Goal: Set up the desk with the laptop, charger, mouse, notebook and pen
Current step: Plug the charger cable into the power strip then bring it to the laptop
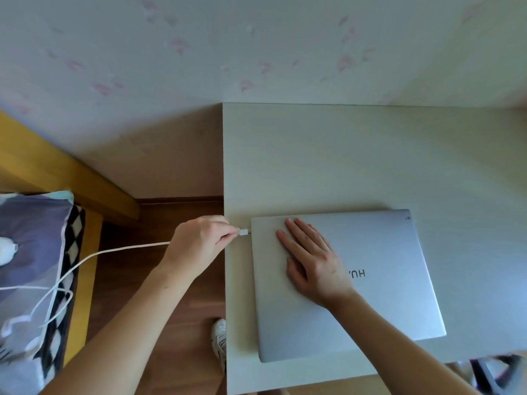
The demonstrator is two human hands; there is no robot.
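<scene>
A closed silver laptop (385, 280) lies on the pale desk (328, 155), near its front left corner. My right hand (310, 260) rests flat on the lid, fingers spread. My left hand (199, 243) pinches the white plug (243, 232) of the charger cable (114, 252) right at the laptop's left edge. The cable trails left to the bed, where a white charger brick (6, 249) lies at the frame's edge. Mouse, notebook and pen are out of sight.
A bed with a patterned purple cover (34, 252) and a yellow wooden frame (85, 189) stands to the left. Wooden floor (159, 280) lies between bed and desk, with a shoe (219, 337) by the desk's edge. A floral wall is behind.
</scene>
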